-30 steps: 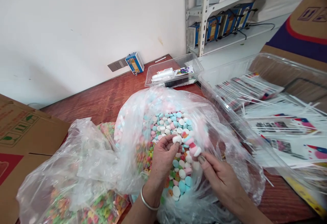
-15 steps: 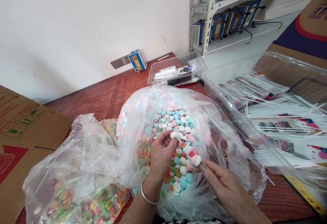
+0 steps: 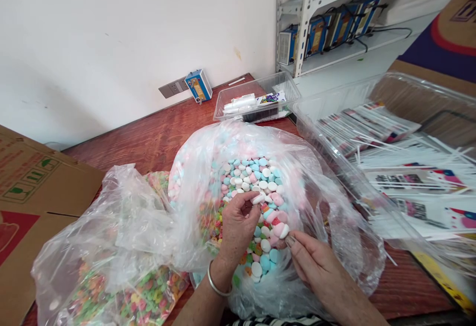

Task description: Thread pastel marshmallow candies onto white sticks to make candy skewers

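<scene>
A clear plastic bag [image 3: 320, 207] lies open on the wooden table [image 3: 156, 137], full of pink, blue and white candy discs [image 3: 249, 172]. My left hand [image 3: 236, 227], with a metal bangle at the wrist, is inside the bag's mouth and pinches a white candy disc [image 3: 257, 199] between thumb and fingers. My right hand [image 3: 316, 264] is beside it, fingers closed on a stack of pink and white candies [image 3: 280, 230] at the fingertips. Both hands hover over the candy pile.
A second clear bag [image 3: 111, 246] of multicoloured ring candies lies at the left, next to a cardboard box [image 3: 29, 187]. A large clear tray [image 3: 390, 157] of white sticks and printed wrappers is at the right. A smaller clear tray [image 3: 256, 102] and a metal shelf [image 3: 308, 13] stand behind.
My left hand has kept the white disc and shifted slightly nearer. My right hand, with its candy stack, has moved a little down and towards me. The view has drifted slightly.
</scene>
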`<state>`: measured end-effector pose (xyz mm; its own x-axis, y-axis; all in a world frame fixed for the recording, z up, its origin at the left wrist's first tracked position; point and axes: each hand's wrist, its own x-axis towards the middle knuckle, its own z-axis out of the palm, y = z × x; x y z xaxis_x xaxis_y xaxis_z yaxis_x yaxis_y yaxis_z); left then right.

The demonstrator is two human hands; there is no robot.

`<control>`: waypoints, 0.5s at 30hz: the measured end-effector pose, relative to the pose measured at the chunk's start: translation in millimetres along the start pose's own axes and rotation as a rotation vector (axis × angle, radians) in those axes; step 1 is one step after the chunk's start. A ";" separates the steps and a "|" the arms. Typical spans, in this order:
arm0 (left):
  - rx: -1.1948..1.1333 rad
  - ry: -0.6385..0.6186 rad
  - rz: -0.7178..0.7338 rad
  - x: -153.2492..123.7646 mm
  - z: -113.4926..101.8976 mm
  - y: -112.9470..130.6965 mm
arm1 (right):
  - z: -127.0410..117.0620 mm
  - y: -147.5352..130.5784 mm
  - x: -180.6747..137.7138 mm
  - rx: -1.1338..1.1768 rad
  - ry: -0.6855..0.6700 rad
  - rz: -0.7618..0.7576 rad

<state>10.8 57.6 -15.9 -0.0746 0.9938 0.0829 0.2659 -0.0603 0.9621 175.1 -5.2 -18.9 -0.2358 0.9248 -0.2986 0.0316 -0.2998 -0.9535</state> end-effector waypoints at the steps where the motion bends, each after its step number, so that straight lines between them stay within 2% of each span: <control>1: 0.013 0.000 0.005 -0.5 -0.2 -0.6 | 0.0 -2.0 0.4 -0.002 0.005 -0.012; 6: 0.043 -0.006 0.059 -3.7 0.2 -0.9 | -0.8 -15.2 2.3 -0.090 0.009 -0.075; 11: 0.010 0.004 0.075 -9.3 2.5 -3.8 | 6.5 -15.5 6.1 -0.300 0.042 -0.177; 13: -0.070 0.009 0.024 -11.9 4.0 -3.0 | 10.8 -8.5 7.7 -0.401 0.066 -0.241; 15: -0.283 0.049 -0.075 -12.8 5.6 1.3 | 14.1 0.6 9.4 -0.496 0.101 -0.320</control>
<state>17.5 45.3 -17.1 -0.1317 0.9912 0.0145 -0.0202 -0.0173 0.9996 159.2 0.0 -21.7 -0.2156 0.9761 0.0279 0.4298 0.1205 -0.8948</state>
